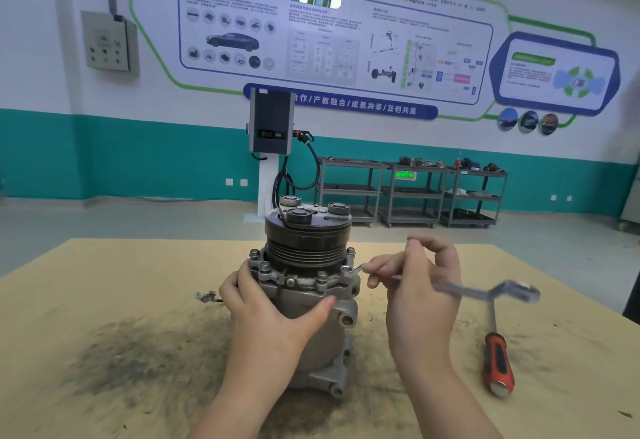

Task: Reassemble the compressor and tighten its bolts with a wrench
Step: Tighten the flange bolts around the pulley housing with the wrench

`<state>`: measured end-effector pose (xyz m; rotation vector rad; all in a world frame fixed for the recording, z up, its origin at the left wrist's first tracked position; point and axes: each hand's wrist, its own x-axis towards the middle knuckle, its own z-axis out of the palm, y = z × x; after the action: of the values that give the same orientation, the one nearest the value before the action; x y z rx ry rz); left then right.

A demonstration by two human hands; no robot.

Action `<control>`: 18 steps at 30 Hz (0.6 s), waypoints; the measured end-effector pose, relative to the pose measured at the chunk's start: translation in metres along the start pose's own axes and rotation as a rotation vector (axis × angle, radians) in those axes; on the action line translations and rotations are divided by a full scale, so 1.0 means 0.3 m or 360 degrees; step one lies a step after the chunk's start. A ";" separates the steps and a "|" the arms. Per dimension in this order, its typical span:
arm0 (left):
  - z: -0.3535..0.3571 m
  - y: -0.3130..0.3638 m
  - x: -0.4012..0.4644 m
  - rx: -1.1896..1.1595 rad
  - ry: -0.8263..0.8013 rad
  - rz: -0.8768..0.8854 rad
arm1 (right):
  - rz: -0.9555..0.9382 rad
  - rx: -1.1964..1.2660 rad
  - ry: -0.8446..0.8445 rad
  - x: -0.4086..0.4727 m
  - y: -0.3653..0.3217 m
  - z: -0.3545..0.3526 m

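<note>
Grey metal compressor (311, 300) with black pulley stands upright at centre of tan wooden table (104, 300). Left hand (273, 314) wraps round its body. Right hand (419, 286) pinches silver ring wrench (478, 291), ring end seated on flange bolt (345, 269). Red-handled screwdriver (497, 359) lies at right.

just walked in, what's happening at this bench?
A person is bolting a compressor back together on a tan table. The left hand wraps around the housing to steady it, pulley end up. The right hand holds a wrench whose ring end sits on a flange bolt at the right; the free end is blurred, so it is probably mid-swing. A red-handled screwdriver lies on the table to the right, a small connector to the left.
</note>
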<state>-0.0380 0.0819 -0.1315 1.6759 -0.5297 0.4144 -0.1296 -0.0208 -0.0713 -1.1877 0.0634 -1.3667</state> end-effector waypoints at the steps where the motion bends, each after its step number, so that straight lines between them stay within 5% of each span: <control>1: 0.000 0.001 0.001 0.0001 0.0002 -0.0001 | -0.0168 -0.0118 -0.0020 -0.029 0.001 0.012; 8: -0.002 -0.006 -0.002 -0.0026 -0.0002 0.0017 | -0.0544 -0.0350 -0.0181 -0.055 -0.030 0.026; 12: 0.000 -0.004 -0.004 -0.0014 -0.0020 0.0028 | 0.0028 0.0022 0.0032 0.016 -0.028 -0.002; 18: -0.013 0.003 -0.005 0.0038 -0.0049 0.0021 | 0.0537 0.0500 -0.0039 0.077 0.012 -0.024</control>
<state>-0.0395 0.0858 -0.1311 1.7050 -0.5606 0.4062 -0.1250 -0.0435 -0.0638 -0.8833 0.0287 -1.0212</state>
